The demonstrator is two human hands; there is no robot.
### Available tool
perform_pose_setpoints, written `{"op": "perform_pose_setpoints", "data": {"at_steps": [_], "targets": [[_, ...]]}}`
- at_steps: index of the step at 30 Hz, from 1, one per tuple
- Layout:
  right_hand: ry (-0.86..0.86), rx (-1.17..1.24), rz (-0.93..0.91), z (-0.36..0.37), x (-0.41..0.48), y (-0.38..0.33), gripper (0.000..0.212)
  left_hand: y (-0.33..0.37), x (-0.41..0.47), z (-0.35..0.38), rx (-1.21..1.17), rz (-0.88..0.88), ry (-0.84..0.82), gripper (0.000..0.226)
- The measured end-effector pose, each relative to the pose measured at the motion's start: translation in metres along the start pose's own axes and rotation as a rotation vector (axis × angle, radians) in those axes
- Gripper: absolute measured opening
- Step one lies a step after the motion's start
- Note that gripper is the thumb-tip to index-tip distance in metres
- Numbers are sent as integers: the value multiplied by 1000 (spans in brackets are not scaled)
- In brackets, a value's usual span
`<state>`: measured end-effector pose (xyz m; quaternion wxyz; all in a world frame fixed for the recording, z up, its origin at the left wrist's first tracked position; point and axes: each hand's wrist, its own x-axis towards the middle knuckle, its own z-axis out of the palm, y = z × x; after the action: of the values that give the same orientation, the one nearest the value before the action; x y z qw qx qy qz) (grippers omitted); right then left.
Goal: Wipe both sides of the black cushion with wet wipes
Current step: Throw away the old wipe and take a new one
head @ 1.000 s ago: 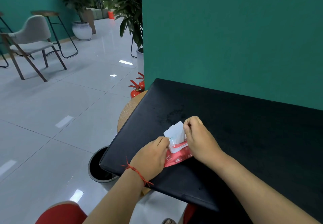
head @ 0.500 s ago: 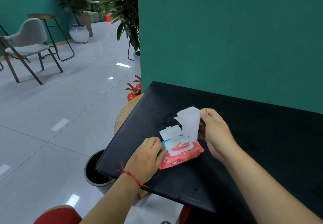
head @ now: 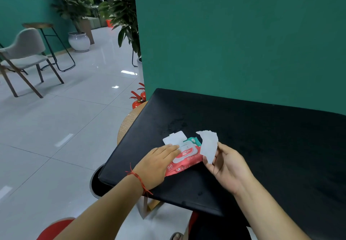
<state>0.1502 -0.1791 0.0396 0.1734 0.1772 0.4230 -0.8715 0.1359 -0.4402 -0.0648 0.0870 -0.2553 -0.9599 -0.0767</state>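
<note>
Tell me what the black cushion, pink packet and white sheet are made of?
Black cushion: probably faux leather; smooth, matte, faintly shiny.
Pink packet: soft plastic film, glossy and wrinkled, with a stiff white plastic lid.
White sheet: thin nonwoven cloth, creased and floppy in the right hand.

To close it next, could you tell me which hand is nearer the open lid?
Left. The left hand presses the pack, fingertips beside the lid; the right hand holds a wipe further right.
</note>
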Motion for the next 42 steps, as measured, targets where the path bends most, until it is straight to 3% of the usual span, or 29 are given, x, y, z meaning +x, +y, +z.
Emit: {"op": "perform_pose_setpoints", "data": {"at_steps": [5, 13, 14, 16, 19, 22, 25, 28, 31, 33, 38, 42], "targets": [[-7, 40, 43, -23, 2, 9, 36, 7, 16, -24, 102, 27, -158, 99], [16, 83, 59, -35, 6, 22, 35, 20, 48, -54, 224, 69, -244, 87], [10, 100, 56, -36, 5, 23, 35, 17, 50, -51, 140, -37, -204, 79], [-17, 135, 51, -39, 1, 23, 37, 9, 49, -45, -163, -408, -48, 63], [-18, 196, 44, -41, -4, 24, 37, 10, 50, -42, -645, -847, -56, 58], [-13, 228, 40, -44, -5, 26, 38, 23, 57, -50, -915, -927, 88, 48], [-11, 235, 45, -47, -5, 27, 39, 43, 55, -63, -1124, -793, 190, 31], [-17, 232, 42, -50, -2, 26, 39, 59, 46, -60, -724, -476, 37, 28], [-24, 219, 49, -50, -1, 29, 40, 62, 46, -38, -226, -247, -56, 51], [-27, 217, 51, -49, 0, 31, 40, 64, 42, -23, -25, -181, -125, 64], [-22, 203, 51, -49, 0, 32, 39, 64, 40, -13, 65, -205, -184, 74], [-19, 210, 53, -47, -4, 26, 38, 50, 53, -27, -180, -473, -208, 94]]}}
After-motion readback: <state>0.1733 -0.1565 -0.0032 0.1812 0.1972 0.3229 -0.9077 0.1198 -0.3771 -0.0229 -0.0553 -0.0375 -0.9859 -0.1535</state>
